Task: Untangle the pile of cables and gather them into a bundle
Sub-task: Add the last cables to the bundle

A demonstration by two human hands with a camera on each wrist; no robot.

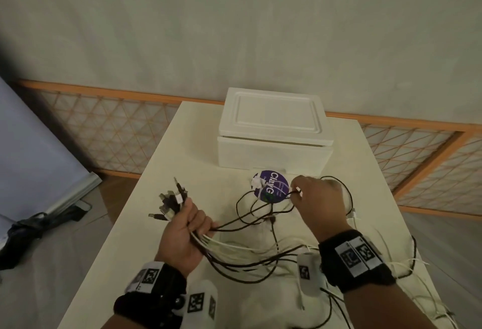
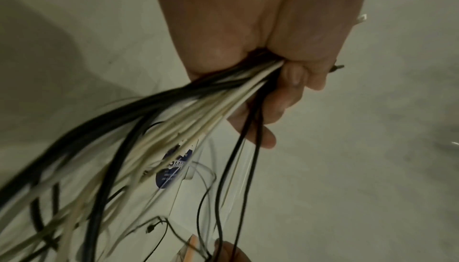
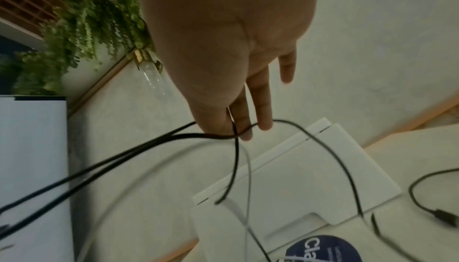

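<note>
While left hand (image 1: 182,234) gripped the cable bundle (image 2: 198,109) tight, right hand (image 1: 318,198) pinched one black cable (image 3: 310,138), probably mid-loop; best drawn out slowly, avoiding snags.

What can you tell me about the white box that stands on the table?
The white box looks like foam, rectangular, with a lid that has a raised rectangular panel. The lid is on, and a thin seam shows below it. It stands upright at the far end of the table, behind a round purple label. Neither hand touches it.
</note>
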